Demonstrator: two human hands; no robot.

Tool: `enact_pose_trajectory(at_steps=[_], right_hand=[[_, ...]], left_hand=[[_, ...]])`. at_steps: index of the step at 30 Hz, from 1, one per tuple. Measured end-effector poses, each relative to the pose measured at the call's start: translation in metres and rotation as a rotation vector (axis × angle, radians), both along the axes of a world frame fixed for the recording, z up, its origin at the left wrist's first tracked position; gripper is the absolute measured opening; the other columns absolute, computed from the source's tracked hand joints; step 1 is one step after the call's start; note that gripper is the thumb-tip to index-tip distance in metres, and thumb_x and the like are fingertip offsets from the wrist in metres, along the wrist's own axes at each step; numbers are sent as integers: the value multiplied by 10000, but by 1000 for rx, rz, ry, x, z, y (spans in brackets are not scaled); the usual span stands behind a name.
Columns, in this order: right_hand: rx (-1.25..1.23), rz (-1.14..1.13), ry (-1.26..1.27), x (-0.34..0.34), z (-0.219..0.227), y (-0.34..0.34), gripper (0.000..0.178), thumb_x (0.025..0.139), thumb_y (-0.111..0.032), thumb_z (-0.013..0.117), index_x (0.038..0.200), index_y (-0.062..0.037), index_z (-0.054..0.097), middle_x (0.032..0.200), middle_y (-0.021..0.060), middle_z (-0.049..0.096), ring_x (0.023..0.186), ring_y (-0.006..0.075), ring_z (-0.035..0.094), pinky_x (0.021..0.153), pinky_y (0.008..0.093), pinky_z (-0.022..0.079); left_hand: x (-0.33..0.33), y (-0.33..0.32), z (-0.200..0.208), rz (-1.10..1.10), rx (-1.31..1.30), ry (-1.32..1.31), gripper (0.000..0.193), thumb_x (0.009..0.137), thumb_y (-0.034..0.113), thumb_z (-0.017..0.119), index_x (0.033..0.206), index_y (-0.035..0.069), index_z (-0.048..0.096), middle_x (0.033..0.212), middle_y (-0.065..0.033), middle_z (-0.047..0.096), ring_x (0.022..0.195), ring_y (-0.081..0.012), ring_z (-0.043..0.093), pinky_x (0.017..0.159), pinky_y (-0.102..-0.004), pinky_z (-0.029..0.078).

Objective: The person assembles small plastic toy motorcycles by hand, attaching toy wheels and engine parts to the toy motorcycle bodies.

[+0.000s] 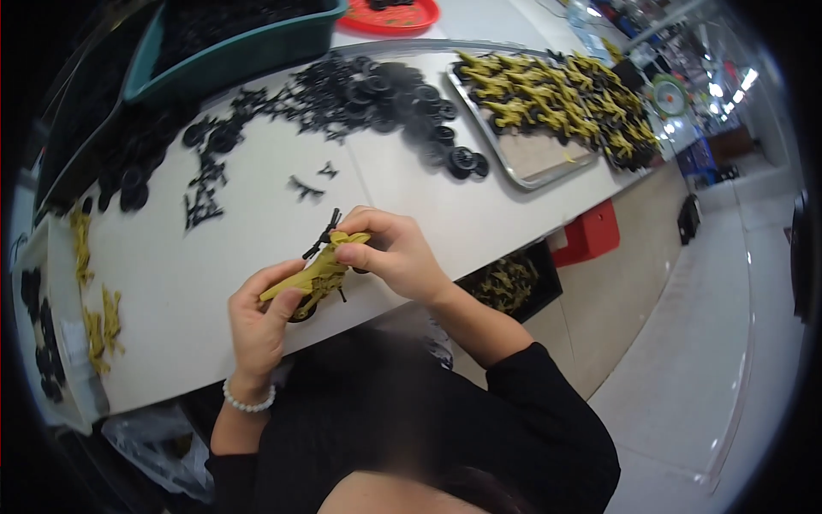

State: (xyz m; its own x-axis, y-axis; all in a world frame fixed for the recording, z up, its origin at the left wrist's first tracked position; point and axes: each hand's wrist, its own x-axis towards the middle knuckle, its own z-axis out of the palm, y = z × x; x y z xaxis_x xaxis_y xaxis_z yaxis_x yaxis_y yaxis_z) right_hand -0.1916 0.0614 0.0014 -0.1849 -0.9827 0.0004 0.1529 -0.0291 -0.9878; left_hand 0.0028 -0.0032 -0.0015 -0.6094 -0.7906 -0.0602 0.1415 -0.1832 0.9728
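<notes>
A yellow toy motorcycle [318,276] with black handlebars and wheels is held between both my hands above the table's front edge. My left hand [264,313], with a bead bracelet at the wrist, grips its rear end between thumb and fingers. At the front, beside the handlebars, my right hand [390,253] pinches the yellow part with thumb and index finger. Part of the front wheel is hidden behind the right hand. Two loose black handlebar pieces [306,188] lie on the white tabletop beyond the toy.
Black small parts and wheels [377,90] spread across the table's back. A metal tray [531,182] of yellow-and-black toys stands back right, a teal bin [231,56] back left. Yellow parts [103,330] lie at left beside a white tray [64,403]. Below right is a red bin [589,236].
</notes>
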Motion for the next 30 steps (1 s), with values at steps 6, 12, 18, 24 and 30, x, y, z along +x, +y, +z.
enact_pose_trajectory(at_steps=[6,12,18,24,30], right_hand=[[-104,-66,147,-20,-2,20,215,805,-80,731,980,20,655,894,27,627,806,84,571,714,220,459],[-69,-537,118,-124,4,53,199,875,-113,657,1050,-18,654,871,21,656,746,85,598,691,219,484],[22,-812,236,-299,-3,75,252,909,-142,628,1091,34,628,979,44,660,883,105,604,786,216,465],[183,-747,434,-321,-25,52,316,896,-214,644,1104,24,643,952,28,666,852,82,576,758,217,436],[118,-857,868,-317,-38,40,349,880,-241,662,1093,35,648,931,58,652,836,121,568,758,252,448]], left_hand=[[-10,6,4,-155,-120,-86,300,908,65,613,1180,-56,579,1028,-98,653,926,-112,607,819,-236,479],[-25,7,6,-204,-258,-122,695,866,171,678,1425,2,301,1292,-176,536,1189,-235,522,970,-345,419],[-10,3,-2,-142,-366,-267,528,836,106,683,1313,4,480,1212,-148,597,1083,-224,584,906,-338,456],[-5,0,-3,-83,-496,-360,361,803,55,690,1152,12,608,1072,-136,647,936,-214,636,831,-306,480],[12,-3,-2,-72,-603,-364,331,808,57,685,1123,-10,609,1075,-133,646,935,-218,633,816,-308,498]])
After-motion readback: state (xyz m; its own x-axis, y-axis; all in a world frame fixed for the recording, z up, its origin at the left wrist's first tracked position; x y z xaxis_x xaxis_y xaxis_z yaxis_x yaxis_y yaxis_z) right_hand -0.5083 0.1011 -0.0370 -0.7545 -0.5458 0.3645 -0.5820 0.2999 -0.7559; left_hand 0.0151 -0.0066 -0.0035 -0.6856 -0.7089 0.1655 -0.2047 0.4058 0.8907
